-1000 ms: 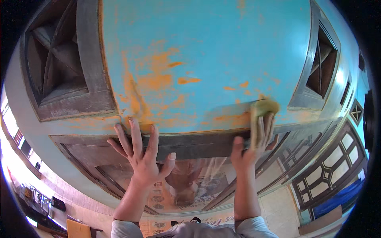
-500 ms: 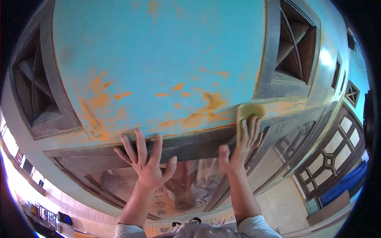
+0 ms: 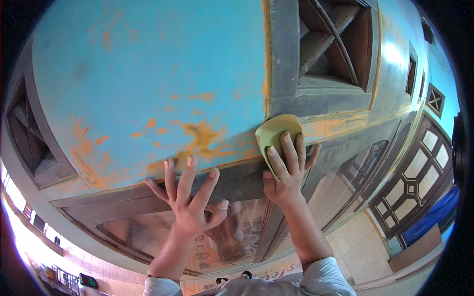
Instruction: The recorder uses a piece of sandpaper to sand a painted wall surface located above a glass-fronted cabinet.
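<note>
Beneath the fingers of my right hand [image 3: 289, 175] is a yellowish sheet of sandpaper [image 3: 279, 126], its upper part curving away from the fingertips. The sheet lies against the wall's lower edge, just below the corner of a dark wooden vent frame [image 3: 326, 103]. With fingers spread and nothing in it, my left hand [image 3: 187, 202] rests its fingertips at the top of the dark wooden beam [image 3: 237, 177]. Above both hands is the turquoise wall [image 3: 163, 64], with worn orange patches [image 3: 200, 138] along its lower part.
Glass panes [image 3: 237, 222] in dark frames run below the beam. Another vent opening [image 3: 29, 128] is at the left. A panelled wooden door [image 3: 414, 182] and a blue cloth-like thing [image 3: 429, 222] stand at the right, over a tiled floor [image 3: 348, 246].
The view has shifted right, so the wall and vents appear farther left. The sandpaper shows more of its face, with my right hand lower on it. My left hand stays spread at the beam.
</note>
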Motion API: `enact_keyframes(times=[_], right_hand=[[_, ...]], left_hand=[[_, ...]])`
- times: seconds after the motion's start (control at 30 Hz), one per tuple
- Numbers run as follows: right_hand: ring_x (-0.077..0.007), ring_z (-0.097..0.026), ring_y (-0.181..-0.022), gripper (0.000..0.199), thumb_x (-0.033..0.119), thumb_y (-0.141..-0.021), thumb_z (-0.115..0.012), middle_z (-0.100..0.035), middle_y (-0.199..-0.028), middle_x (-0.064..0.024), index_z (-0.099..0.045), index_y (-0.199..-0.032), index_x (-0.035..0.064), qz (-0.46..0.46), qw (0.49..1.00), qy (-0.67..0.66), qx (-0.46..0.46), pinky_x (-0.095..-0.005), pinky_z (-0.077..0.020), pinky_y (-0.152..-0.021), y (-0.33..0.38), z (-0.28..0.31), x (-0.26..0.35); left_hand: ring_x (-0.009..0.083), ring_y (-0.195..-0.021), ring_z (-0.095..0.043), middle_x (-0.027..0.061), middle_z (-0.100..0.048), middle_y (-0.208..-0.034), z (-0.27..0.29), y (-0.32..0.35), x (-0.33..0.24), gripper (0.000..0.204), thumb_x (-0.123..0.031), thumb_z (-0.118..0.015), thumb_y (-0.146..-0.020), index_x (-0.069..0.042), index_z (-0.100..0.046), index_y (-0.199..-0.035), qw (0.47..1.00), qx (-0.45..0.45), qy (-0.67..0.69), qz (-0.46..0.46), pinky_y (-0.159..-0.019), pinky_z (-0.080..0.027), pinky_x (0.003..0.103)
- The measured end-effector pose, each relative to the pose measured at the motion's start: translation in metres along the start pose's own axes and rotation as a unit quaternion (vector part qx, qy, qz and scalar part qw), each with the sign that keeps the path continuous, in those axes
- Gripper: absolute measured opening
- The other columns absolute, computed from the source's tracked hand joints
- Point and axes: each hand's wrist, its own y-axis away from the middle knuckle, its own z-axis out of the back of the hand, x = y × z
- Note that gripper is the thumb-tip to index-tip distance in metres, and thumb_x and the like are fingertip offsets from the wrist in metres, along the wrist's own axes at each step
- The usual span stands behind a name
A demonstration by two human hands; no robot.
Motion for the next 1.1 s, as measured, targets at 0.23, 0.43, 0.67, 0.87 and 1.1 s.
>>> enact_keyframes(times=[0.23,0.43,0.67,0.87,1.1], right_hand=[[-0.0422,-0.035,-0.146,0.042,0.034,-0.106,-0.038,-0.049,-0.152,-0.0118,-0.063,-0.132,0.0138,-0.182,0.977,0.103,-0.03,-0.0637,0.0001,-0.118,0.011,0.032,-0.058],[-0.0497,-0.029,-0.147,0.042,0.037,-0.104,-0.041,-0.049,-0.152,-0.0152,-0.06,-0.131,0.0113,-0.1,0.988,0.114,-0.004,-0.0651,0.0012,-0.118,-0.005,0.03,-0.063],[-0.0554,-0.016,-0.149,0.053,0.042,-0.104,-0.035,-0.046,-0.154,-0.0171,-0.051,-0.144,0.0109,-0.124,0.992,0.026,0.002,-0.0703,0.0091,-0.114,0.012,0.012,-0.032],[-0.0495,-0.008,-0.153,0.055,0.042,-0.105,-0.03,-0.047,-0.154,-0.0161,-0.054,-0.143,0.0092,-0.152,0.986,0.068,0.017,-0.0675,0.0175,-0.112,-0.009,0.025,-0.062],[-0.0429,-0.034,-0.147,0.055,0.037,-0.105,-0.033,-0.043,-0.155,-0.0219,-0.046,-0.149,0.0057,-0.081,0.996,0.03,-0.011,-0.065,-0.0029,-0.119,0.0,0.017,-0.067]], left_hand=[[0.0486,-0.147,-0.028,0.0137,-0.049,-0.151,-0.013,0.0,-0.006,0.049,-0.051,-0.058,-0.084,-0.022,-0.075,-0.12,0.995,-0.019,-0.1,0.009,-0.121,0.001,0.063],[0.0514,-0.146,-0.027,0.017,-0.048,-0.151,-0.017,-0.004,-0.006,0.049,-0.049,-0.052,-0.091,-0.014,-0.074,-0.116,0.994,-0.041,-0.102,0.006,-0.12,-0.001,0.064],[0.0515,-0.147,-0.026,0.0177,-0.048,-0.151,-0.015,-0.002,-0.006,0.048,-0.049,-0.052,-0.092,-0.014,-0.073,-0.118,0.993,-0.039,-0.115,0.006,-0.12,-0.001,0.064],[0.0504,-0.147,-0.026,0.0175,-0.046,-0.152,-0.016,-0.003,-0.006,0.048,-0.049,-0.052,-0.092,-0.014,-0.073,-0.118,0.992,-0.053,-0.118,0.004,-0.12,-0.002,0.064],[0.0483,-0.148,-0.027,0.0169,-0.046,-0.153,-0.019,-0.001,-0.006,0.048,-0.049,-0.054,-0.089,-0.015,-0.075,-0.116,0.993,-0.042,-0.114,0.009,-0.12,-0.001,0.063]])
